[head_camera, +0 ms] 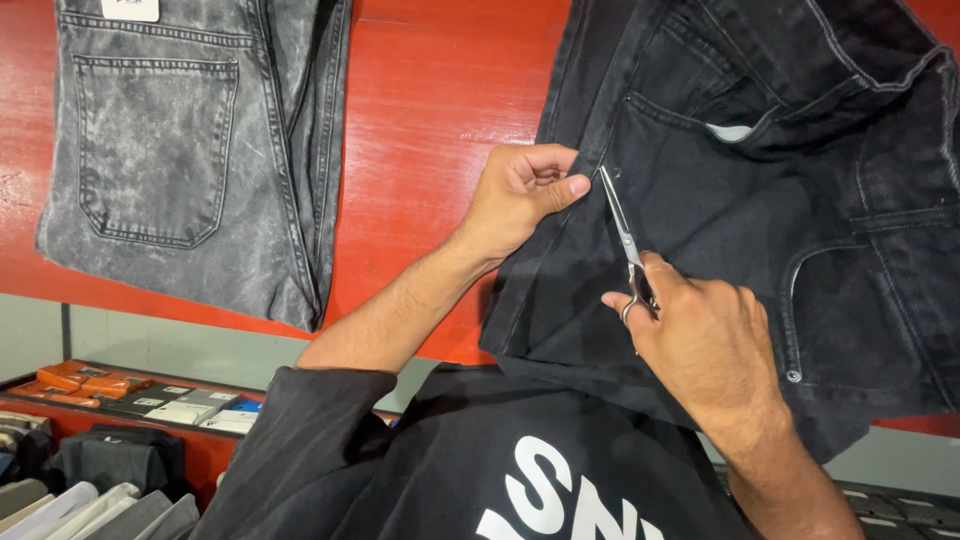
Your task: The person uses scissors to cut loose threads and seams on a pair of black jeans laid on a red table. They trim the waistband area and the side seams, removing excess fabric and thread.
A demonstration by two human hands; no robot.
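**Head view: scissors at the seam of black jeans on a red bench**

Head view looks down on a red bench (430,110) that fills the upper frame; two garments lie on it, well apart. The black jeans (740,200) are the largest thing, spread over the right half, waistband toward the top right, a front pocket with a rivet toward the right edge, their near edge hanging over the bench front. The grey washed jeans (190,150) lie folded at the left, a back pocket facing up.

The left hand (520,195) is closed on the black jeans' outer seam, thumb pressed against curled fingers, pinching the fold of cloth; the right hand (700,330) is wrapped round the handles of small silver scissors (622,235), fingers through the loops; the blades point up and left, their tip just beside the left thumb and against the seam; I cannot tell whether the blades are parted.

Below the bench, at lower left, a shelf (140,400) carries orange and pale flat packs and folded cloth.
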